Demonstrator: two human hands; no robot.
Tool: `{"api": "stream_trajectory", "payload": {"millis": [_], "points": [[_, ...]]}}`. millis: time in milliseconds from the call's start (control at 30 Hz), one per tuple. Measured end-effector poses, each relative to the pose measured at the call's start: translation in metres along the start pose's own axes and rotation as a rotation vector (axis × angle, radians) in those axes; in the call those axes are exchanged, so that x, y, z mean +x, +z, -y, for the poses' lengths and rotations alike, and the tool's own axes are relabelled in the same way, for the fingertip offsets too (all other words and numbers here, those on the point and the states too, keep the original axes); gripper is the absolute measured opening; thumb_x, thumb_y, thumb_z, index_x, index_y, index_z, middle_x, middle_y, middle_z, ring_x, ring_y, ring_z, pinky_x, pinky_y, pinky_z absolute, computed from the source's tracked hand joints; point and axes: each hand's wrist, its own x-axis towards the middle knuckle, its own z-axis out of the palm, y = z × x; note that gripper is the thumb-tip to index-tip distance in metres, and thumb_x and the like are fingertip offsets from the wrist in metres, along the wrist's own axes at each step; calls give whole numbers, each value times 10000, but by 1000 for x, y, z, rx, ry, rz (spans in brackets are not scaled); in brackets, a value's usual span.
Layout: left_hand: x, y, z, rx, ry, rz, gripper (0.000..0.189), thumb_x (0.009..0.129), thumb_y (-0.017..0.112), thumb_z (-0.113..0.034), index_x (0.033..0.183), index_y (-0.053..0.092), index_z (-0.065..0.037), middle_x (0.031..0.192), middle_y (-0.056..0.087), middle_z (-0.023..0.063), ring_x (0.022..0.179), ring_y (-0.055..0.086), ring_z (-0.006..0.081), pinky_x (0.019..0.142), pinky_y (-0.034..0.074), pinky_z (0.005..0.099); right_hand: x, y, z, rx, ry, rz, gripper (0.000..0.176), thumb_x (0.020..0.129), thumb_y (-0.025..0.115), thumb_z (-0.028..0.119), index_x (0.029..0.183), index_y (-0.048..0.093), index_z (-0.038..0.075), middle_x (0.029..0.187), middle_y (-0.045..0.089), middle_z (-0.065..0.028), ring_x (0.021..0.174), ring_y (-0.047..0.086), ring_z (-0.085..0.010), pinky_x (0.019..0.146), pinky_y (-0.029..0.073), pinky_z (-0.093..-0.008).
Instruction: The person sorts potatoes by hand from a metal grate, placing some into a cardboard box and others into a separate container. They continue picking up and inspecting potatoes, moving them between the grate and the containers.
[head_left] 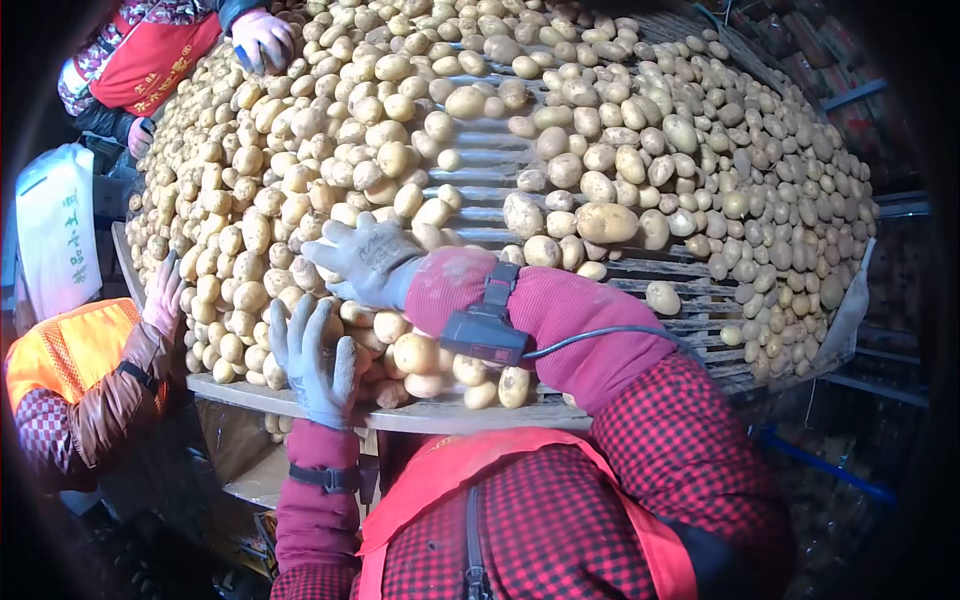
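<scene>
Potatoes (255, 232) cover much of a slatted table (485, 150) in front of me. My left hand (316, 362), in a grey glove, rests upright against the potatoes at the near edge, its fingers spread. Just above and to its right, my right hand (368, 258) lies across the potatoes, gloved in grey, fingers apart and pointing left. Neither hand is closed round a potato. A small black device (485, 336) is strapped to my right wrist, with a cable along the sleeve. Larger potatoes (606, 223) lie to the right of my right hand.
At the left, a person in an orange vest (75, 350) has a gloved hand (162, 295) at the table edge. Another person in a red apron (155, 65) reaches in with a gloved hand (263, 40). A white sack (55, 225) stands at the left.
</scene>
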Motion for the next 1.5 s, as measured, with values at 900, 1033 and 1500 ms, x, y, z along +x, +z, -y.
{"api": "stream_trajectory", "payload": {"millis": [900, 1033, 1500], "points": [[-5, 6, 4, 5, 24, -80, 528, 909, 671, -306, 1385, 622, -82, 1458, 546, 193, 1461, 351, 447, 1207, 226, 571, -51, -143, -91, 370, 690, 641, 660, 865, 740, 573, 1268, 693, 52, 1179, 712, -130, 1074, 650, -241, 928, 499, -389], [-1, -7, -21, 92, 148, -150, 511, 887, 676, -212, 1376, 610, -81, 1456, 537, 192, 1412, 433, 413, 1183, 304, 546, -65, -140, -94, 413, 662, 616, 660, 848, 770, 557, 1269, 692, 55, 1168, 719, -140, 1077, 661, -248, 930, 507, -390], [52, 55, -154, 357, 672, 653, 348, 854, 671, -296, 1196, 671, -234, 1467, 466, 168, 1080, 592, 333, 776, 485, 441, -103, -114, -107, 792, 649, 375, 619, 822, 856, 341, 1345, 659, 75, 1032, 714, -58, 760, 628, -96, 637, 518, -265]]}}
